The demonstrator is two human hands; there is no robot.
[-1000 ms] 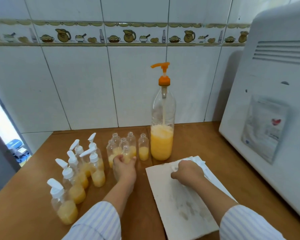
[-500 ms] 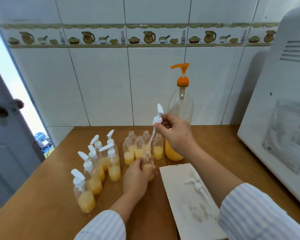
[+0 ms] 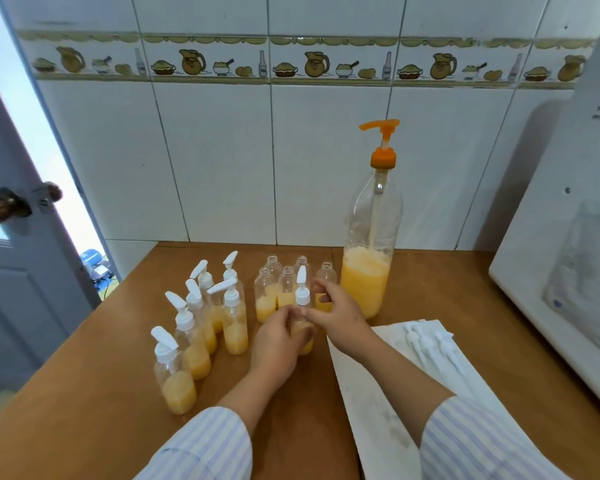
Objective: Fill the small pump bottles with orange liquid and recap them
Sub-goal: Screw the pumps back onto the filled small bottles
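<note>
Left hand grips small bottle on table before uncapped cluster, right hand fingers pinching white pump cap at its neck; a crooked, cross-threaded cap could leak, or tip neighbours.

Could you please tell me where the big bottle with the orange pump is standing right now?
In the head view, the big bottle stands on the table right of centre, near the tiled wall, just right of the open small bottles.
</note>
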